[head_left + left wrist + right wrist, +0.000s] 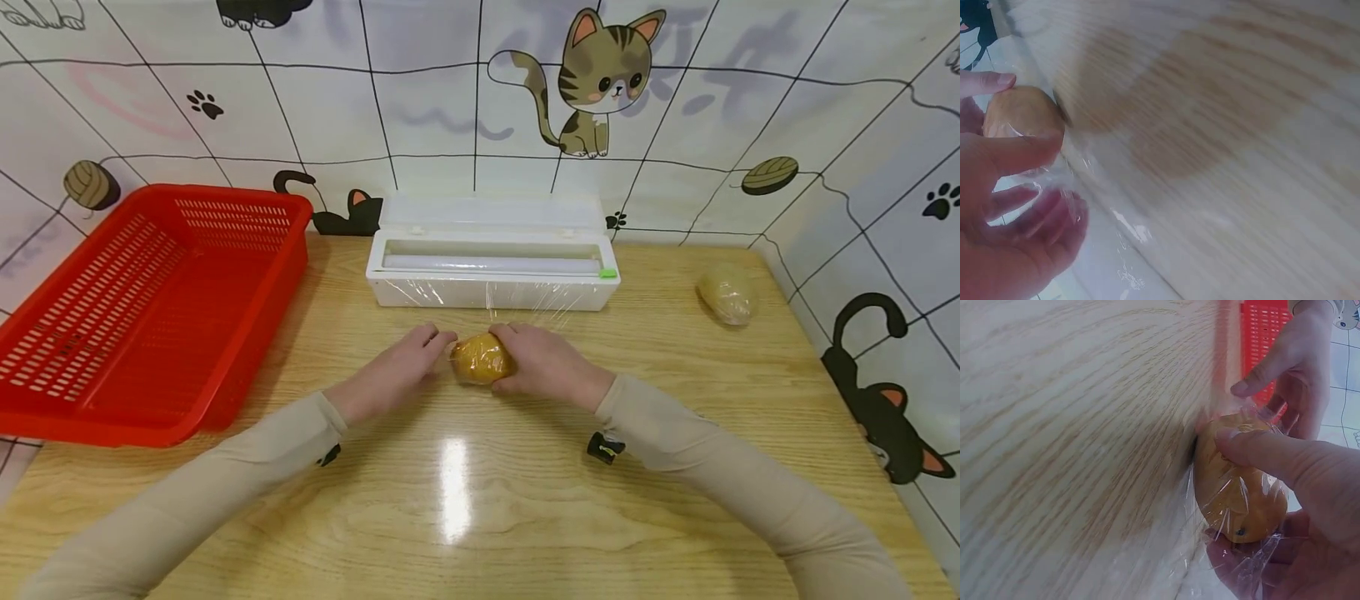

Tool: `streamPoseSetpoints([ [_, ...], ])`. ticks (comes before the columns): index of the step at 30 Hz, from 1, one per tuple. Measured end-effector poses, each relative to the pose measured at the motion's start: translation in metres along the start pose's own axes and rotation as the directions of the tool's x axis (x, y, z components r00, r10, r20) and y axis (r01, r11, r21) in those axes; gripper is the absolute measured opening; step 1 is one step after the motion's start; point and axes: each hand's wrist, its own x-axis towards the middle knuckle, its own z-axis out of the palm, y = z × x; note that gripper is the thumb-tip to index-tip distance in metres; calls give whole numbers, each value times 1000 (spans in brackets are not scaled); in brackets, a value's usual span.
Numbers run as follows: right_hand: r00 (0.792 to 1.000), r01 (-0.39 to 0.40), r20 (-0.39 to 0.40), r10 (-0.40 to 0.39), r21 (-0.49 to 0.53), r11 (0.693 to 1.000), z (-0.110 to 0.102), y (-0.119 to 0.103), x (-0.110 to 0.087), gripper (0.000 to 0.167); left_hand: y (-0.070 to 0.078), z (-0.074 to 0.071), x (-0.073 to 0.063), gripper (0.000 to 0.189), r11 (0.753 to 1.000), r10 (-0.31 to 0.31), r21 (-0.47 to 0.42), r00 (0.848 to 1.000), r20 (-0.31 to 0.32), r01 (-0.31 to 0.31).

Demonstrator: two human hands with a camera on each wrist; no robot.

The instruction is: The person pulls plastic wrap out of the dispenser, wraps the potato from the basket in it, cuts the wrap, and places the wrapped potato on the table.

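Observation:
A round yellow-orange fruit [481, 359] with a dark spot at one end, its exact kind unclear, lies in clear cling film in front of the film dispenser [492, 287]. My right hand [551, 367] grips its right side, thumb across the near side and fingers beneath, as the right wrist view shows. At the fruit's left end is my left hand [393, 371], thumb and fingers spread apart, with loose film [1072, 194] over its fingers. The film stretches from the dispenser's front toward the fruit.
The white dispenser has its lid up, showing a film roll [491, 264] and a green slider [607, 273]. On the left stands a red plastic basket [255, 325]. A pale yellow, film-wrapped item [726, 293] sits at the table's back right. Cat-patterned sheeting borders the wooden table [525, 500].

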Motion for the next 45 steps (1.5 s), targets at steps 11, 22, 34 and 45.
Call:
streamPoseSetpoints([
  [11,1000,-9,8,9,-20,1000,-2,0,2,78,-14,-9,-16,27,999,14,32,999,32,-15],
  [22,1000,29,-10,-30,-53,998,-2,-1,3,71,-19,-17,-21,18,989,-134,78,987,92,127],
  [34,999,34,-14,-35,-58,998,-2,0,0,72,26,-11,3,63,980,12,197,999,32,-18],
  [45,1000,-15,-3,15,134,991,-3,6,6,69,36,11,30,60,964,30,265,997,-70,-11],
])
